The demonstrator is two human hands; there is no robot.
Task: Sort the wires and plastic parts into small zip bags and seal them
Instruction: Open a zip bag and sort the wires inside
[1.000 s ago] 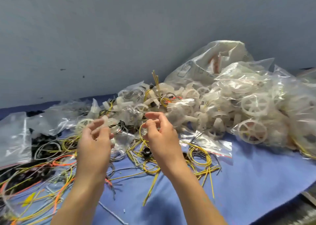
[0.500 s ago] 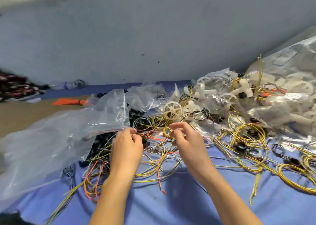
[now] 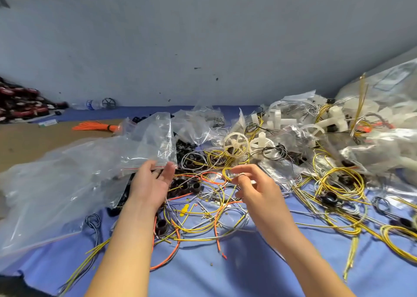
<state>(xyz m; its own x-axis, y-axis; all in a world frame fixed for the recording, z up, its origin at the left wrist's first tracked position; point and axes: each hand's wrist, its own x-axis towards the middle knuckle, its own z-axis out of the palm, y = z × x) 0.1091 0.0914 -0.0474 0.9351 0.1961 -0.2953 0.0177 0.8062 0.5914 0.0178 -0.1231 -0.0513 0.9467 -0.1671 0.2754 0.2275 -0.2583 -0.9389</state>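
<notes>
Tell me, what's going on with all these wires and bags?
A person is sorting a messy pile on a blue cloth. Their left hand is open, fingers at the red-striped mouth of a small clear plastic zip bag. Their right hand pinches a small coiled yellow wire beside it. The wire is not in the bag yet. White plastic spoked wheels and more loose wires lie around.

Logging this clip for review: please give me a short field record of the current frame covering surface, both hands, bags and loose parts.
surface: blue cloth
left hand: open, fingertips at the red-striped edge of a small zip bag
right hand: pinching a small yellow wire loop
loose wires: yellow and orange, tangled between and below the hands
plastic parts: white spoked wheel behind the hands
sealing: cannot tell
</notes>
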